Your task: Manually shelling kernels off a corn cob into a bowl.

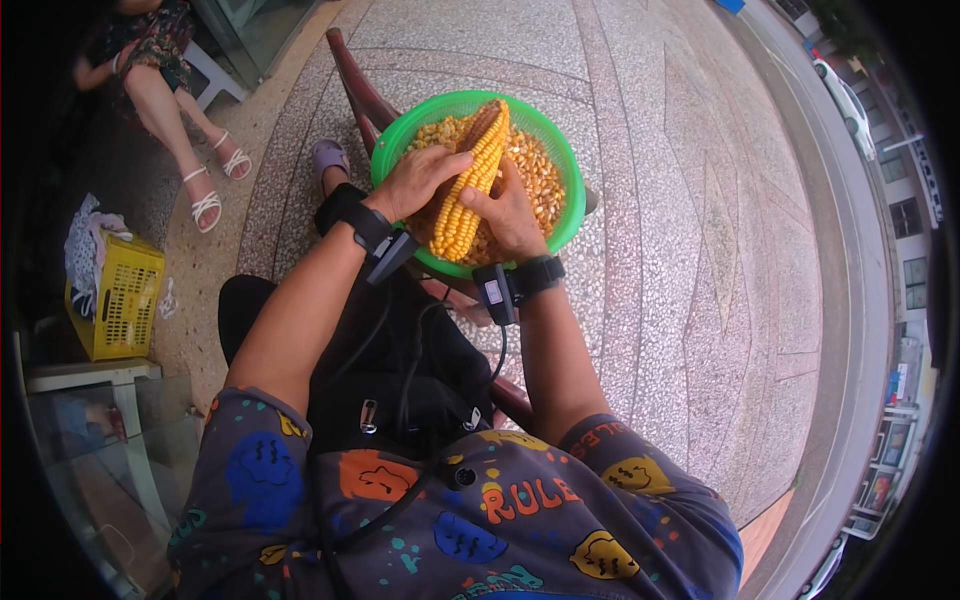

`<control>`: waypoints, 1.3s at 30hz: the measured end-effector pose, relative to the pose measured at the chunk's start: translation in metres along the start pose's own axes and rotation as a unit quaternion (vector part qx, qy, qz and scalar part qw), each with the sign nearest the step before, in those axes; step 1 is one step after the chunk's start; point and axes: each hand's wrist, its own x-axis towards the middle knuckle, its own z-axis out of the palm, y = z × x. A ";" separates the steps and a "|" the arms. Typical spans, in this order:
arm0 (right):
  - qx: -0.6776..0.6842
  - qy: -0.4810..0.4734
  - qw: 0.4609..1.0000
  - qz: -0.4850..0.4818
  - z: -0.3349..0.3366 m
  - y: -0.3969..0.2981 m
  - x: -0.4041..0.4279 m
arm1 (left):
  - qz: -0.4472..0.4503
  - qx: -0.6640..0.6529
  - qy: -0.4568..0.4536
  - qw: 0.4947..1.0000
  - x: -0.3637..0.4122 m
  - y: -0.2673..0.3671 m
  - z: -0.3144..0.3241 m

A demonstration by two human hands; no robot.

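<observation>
A dried yellow corn cob (480, 180) is held at a slant above a green plastic basket (576, 180). Toward its far end, one side of the cob is bare brown where kernels are gone. My left hand (420, 178) grips it from the left, thumb lying along the cob. From the right my right hand (514, 210) wraps around it, the thumb pressed on the kernels near the middle. Loose corn kernels (541, 172) fill the basket below. The undersides of both hands and their lower fingers are partly hidden. Black straps with small devices sit on both wrists.
A reddish-brown wooden stool or chair part (360, 82) stands beside the basket. At left, another person's legs (161, 112) in white sandals are near a yellow plastic crate (129, 296) holding cloth. Speckled terrazzo paving (645, 300) runs toward a road (832, 300). Cables hang between my arms.
</observation>
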 end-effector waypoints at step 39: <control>0.009 -0.014 1.000 0.000 0.001 -0.003 -0.001 | -0.168 -0.123 -0.004 0.978 0.006 0.017 0.003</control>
